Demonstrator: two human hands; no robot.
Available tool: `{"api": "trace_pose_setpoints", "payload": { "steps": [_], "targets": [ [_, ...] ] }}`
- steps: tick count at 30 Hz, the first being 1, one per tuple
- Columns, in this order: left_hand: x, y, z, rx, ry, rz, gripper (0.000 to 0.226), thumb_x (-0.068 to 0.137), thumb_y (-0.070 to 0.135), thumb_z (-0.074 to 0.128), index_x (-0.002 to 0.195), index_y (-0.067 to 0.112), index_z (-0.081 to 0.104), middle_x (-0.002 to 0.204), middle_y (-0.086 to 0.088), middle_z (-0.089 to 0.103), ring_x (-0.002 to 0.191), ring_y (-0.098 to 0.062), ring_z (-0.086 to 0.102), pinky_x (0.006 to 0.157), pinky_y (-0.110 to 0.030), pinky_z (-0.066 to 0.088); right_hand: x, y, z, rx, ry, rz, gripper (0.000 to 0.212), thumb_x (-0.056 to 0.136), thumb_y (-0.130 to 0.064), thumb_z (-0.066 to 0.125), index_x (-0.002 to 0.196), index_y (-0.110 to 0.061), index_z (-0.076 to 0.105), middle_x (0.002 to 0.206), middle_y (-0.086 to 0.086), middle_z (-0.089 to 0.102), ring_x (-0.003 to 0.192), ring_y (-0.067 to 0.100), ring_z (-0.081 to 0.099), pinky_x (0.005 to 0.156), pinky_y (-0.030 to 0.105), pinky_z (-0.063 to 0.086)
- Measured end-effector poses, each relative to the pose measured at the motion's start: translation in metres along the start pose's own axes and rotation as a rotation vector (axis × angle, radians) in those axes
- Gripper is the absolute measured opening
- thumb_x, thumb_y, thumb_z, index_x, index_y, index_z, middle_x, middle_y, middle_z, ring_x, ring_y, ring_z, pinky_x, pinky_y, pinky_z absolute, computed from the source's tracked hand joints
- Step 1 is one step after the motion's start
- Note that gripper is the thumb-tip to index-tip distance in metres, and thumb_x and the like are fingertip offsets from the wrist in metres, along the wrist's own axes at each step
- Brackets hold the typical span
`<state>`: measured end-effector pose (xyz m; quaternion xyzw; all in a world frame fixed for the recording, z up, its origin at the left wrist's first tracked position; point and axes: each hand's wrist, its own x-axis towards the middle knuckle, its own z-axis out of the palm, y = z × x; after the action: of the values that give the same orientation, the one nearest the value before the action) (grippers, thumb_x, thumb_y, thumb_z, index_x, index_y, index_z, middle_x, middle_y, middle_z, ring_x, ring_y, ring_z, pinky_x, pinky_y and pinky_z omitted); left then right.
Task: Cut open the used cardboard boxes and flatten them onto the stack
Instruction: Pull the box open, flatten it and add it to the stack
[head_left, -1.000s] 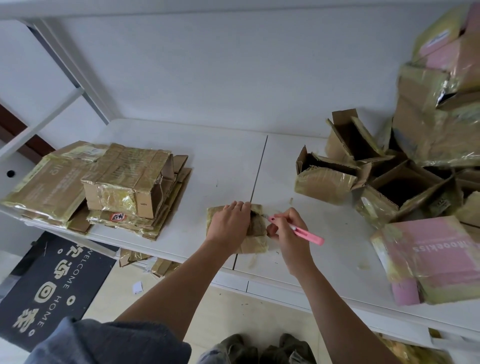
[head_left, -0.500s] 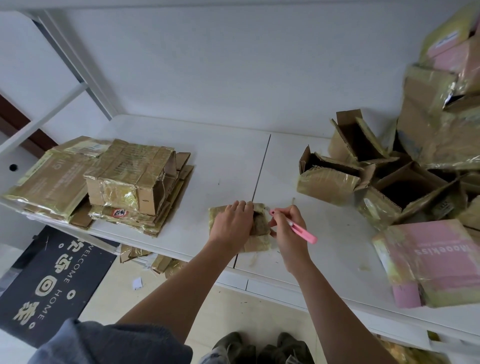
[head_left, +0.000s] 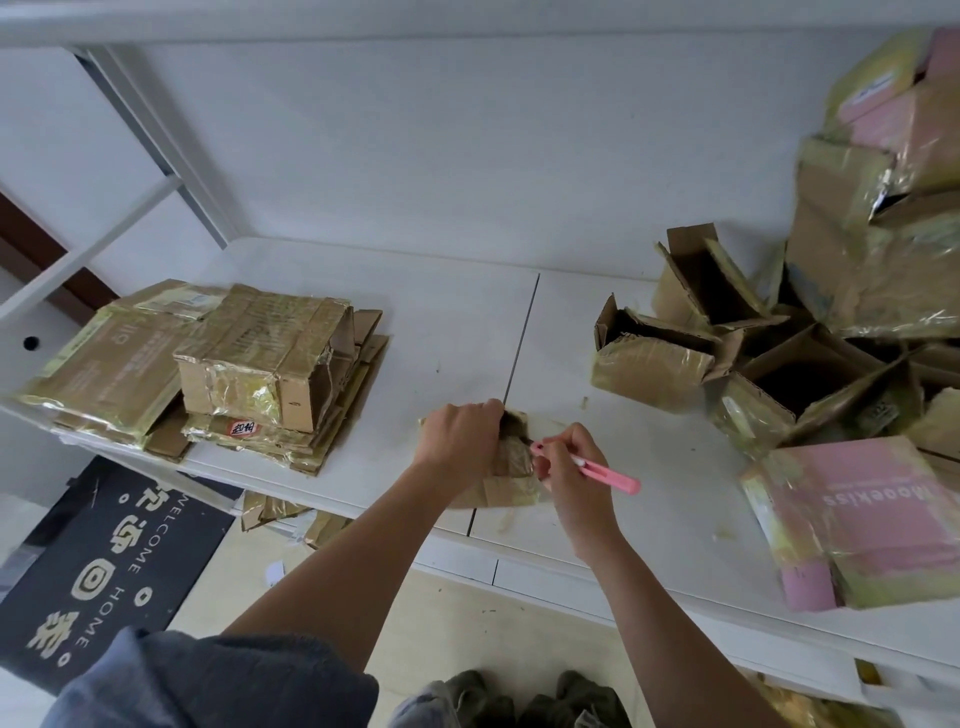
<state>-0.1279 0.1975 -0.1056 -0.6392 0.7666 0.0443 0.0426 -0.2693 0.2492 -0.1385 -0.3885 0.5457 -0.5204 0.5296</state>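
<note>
Slitting a small taped box at the table's front edge

My left hand (head_left: 460, 436) clamps the small cardboard box (head_left: 511, 480) to the white table (head_left: 447, 332) so it can't slide, while my right hand (head_left: 563, 467) pinches the pink utility knife (head_left: 597, 470) pen-style, tip at the tape seam; the flattened stack (head_left: 208, 374) waits well to the left, uncut boxes (head_left: 769, 364) heaped on the right

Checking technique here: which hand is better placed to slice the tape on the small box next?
Right hand: it grips the pink cutter, tip at the small box; the left hand holds that box.
</note>
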Motion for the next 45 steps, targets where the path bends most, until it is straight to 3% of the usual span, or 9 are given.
{"api": "trace_pose_setpoints", "payload": {
  "steps": [7,11,15,18,21,27,32,39,45],
  "targets": [
    [0.002,-0.021,-0.005,-0.263,-0.086,0.039,0.028,0.099,0.035,0.047,0.122,0.032,0.063,0.121,0.007,0.066,0.11,-0.022,0.06,0.088,-0.033,0.046,0.005,-0.016,-0.018,0.12,0.12,0.018,0.01,0.095,-0.003,0.054,0.086,-0.006,0.052,0.071,0.009,0.06,0.07,0.018,0.059,0.078,0.044,0.055],
    [0.0,-0.023,-0.002,-0.105,-0.132,-0.082,0.038,0.098,0.052,0.04,0.114,0.025,0.062,0.116,0.001,0.061,0.105,-0.02,0.057,0.097,-0.038,0.037,0.005,-0.008,-0.045,-0.457,0.131,-0.308,0.004,0.099,-0.008,0.053,0.1,-0.008,0.057,0.08,0.007,0.062,0.069,0.019,0.057,0.065,0.039,0.051],
    [-0.008,-0.027,-0.01,0.036,-0.093,-0.302,0.056,0.094,0.068,0.029,0.092,0.02,0.057,0.077,0.004,0.054,0.074,-0.019,0.058,0.058,-0.028,0.038,0.008,0.014,-0.068,-1.088,0.024,-0.191,0.033,0.093,-0.001,0.051,0.125,-0.005,0.058,0.114,0.011,0.059,0.109,0.026,0.052,0.092,0.036,0.046],
    [-0.012,-0.036,-0.011,-0.163,-0.161,-0.439,0.059,0.091,0.072,0.034,0.078,0.018,0.052,0.067,0.003,0.053,0.06,-0.014,0.054,0.05,-0.025,0.034,0.007,0.019,-0.068,-1.086,-0.041,0.015,0.052,0.095,0.0,0.047,0.145,-0.01,0.041,0.13,0.011,0.053,0.123,0.027,0.046,0.101,0.031,0.038],
    [-0.017,-0.046,-0.007,-0.469,-0.26,-0.535,0.064,0.089,0.071,0.042,0.076,0.011,0.057,0.063,-0.002,0.065,0.051,-0.018,0.067,0.048,-0.023,0.042,0.005,0.016,-0.057,-1.117,-0.061,-0.076,0.051,0.094,-0.002,0.048,0.144,-0.011,0.043,0.123,0.011,0.056,0.118,0.028,0.049,0.098,0.028,0.032],
    [-0.029,-0.049,-0.006,-0.83,-0.336,-0.569,0.06,0.09,0.06,0.055,0.092,0.0,0.062,0.074,-0.013,0.072,0.054,-0.026,0.071,0.052,-0.031,0.057,-0.008,-0.007,0.0,-0.602,-0.307,-0.105,0.041,0.101,-0.014,0.049,0.142,-0.019,0.05,0.119,-0.005,0.061,0.097,-0.001,0.06,0.074,0.007,0.047],
    [-0.043,-0.061,-0.006,-0.986,-0.392,-0.58,0.04,0.09,0.038,0.068,0.098,-0.001,0.061,0.085,-0.016,0.073,0.065,-0.028,0.073,0.061,-0.036,0.062,-0.001,-0.017,0.025,-0.659,-0.412,-0.178,0.038,0.099,-0.007,0.044,0.133,-0.015,0.061,0.126,-0.002,0.066,0.113,0.009,0.06,0.097,0.021,0.049],
    [-0.056,-0.069,0.011,-1.073,-0.254,-0.624,0.033,0.085,0.025,0.077,0.084,-0.001,0.056,0.065,-0.018,0.069,0.051,-0.028,0.069,0.051,-0.036,0.06,0.008,-0.013,0.048,-0.846,-0.372,-0.138,0.02,0.095,-0.029,0.058,0.103,-0.013,0.069,0.093,0.001,0.072,0.09,0.02,0.068,0.079,0.035,0.055],
    [-0.055,-0.07,0.019,-1.053,-0.226,-0.596,0.035,0.085,0.029,0.076,0.068,0.007,0.055,0.05,-0.012,0.066,0.05,-0.025,0.069,0.049,-0.029,0.058,0.014,-0.021,0.053,-0.939,-0.402,-0.092,0.072,0.073,-0.048,0.08,0.133,-0.021,0.053,0.108,-0.001,0.067,0.098,0.014,0.064,0.077,0.026,0.047]
  ]
}}
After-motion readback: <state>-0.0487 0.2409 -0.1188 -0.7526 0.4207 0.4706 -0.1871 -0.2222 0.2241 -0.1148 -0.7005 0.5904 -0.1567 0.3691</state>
